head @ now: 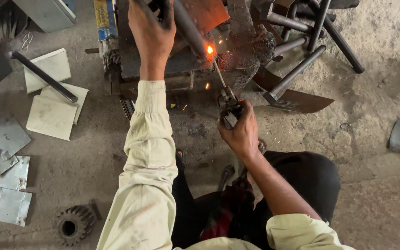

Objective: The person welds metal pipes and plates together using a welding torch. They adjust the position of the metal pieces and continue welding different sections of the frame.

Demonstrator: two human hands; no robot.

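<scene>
My left hand point(151, 34) reaches forward and grips a dark metal pipe point(188, 30) that lies across a rusty block point(181, 65). My right hand point(239, 132) is closed on a welding electrode holder point(228, 101). Its thin rod point(218, 71) slants up to the pipe, where a bright orange arc point(209, 49) glows and sparks scatter. A rusty curved plate point(204, 11) sits just behind the pipe.
Finished shovel-like pieces with pipe handles point(297, 69) lie at the upper right. Pale square plates point(52, 115) and another shovel piece point(5, 62) lie on the left, grey metal sheets point(8, 185) lower left, a gear point(72, 225) near my knee.
</scene>
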